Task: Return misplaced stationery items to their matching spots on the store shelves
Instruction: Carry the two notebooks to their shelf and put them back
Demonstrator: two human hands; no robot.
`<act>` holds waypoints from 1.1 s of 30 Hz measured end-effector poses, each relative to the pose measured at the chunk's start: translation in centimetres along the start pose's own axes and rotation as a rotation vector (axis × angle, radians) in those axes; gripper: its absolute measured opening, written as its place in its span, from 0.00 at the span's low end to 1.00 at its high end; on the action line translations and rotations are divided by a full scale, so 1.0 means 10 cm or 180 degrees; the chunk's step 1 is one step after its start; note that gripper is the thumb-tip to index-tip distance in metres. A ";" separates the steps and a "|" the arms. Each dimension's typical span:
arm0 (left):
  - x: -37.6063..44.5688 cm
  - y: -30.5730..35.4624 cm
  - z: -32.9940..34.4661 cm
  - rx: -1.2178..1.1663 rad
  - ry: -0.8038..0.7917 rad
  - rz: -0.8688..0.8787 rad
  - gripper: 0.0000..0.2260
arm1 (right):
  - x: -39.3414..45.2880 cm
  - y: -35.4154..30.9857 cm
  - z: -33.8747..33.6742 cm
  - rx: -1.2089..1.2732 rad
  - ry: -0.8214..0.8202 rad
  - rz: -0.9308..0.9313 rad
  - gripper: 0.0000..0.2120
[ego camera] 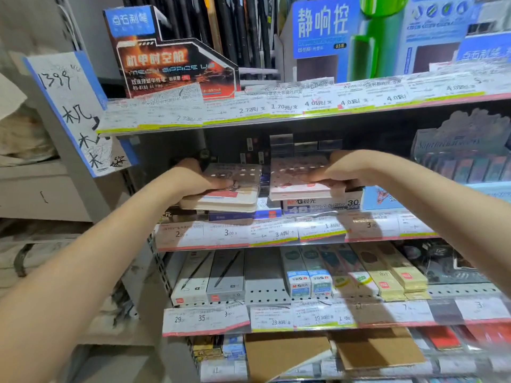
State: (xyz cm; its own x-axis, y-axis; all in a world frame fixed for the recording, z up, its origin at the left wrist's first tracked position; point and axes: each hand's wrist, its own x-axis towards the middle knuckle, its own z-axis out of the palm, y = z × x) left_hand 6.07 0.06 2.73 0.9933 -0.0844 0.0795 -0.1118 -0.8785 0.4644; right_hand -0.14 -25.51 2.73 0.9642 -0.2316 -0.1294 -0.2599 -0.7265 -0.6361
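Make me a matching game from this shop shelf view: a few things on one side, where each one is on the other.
Things:
1. left hand
2. right hand
3. eraser box
4. handwritten sign

Places:
A. taped to the shelf's left end
B. on the pink notebook
C. on the beige notebook
D. under the pink notebook

Pairs: 1-C, 2-B, 3-D, 4-A
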 end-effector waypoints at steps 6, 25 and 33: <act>-0.01 0.02 -0.03 -0.0669 -0.0049 -0.0240 0.42 | 0.09 0.00 0.02 0.0915 -0.0022 -0.0110 0.27; -0.65 0.03 0.13 -0.2813 -0.0630 0.0188 0.36 | -0.80 0.59 0.13 0.2544 0.0781 -0.0816 0.37; -0.86 0.54 0.41 -0.3070 -0.1160 0.0690 0.19 | -1.35 1.11 -0.06 0.3001 0.1139 -0.0839 0.36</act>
State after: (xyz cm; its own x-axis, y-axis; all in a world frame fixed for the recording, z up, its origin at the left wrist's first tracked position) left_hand -2.96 -5.84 0.92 0.8803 -0.4719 0.0493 -0.1062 -0.0948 0.9898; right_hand -16.05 -30.89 -2.14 0.8721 -0.4292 0.2351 0.2522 -0.0175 -0.9675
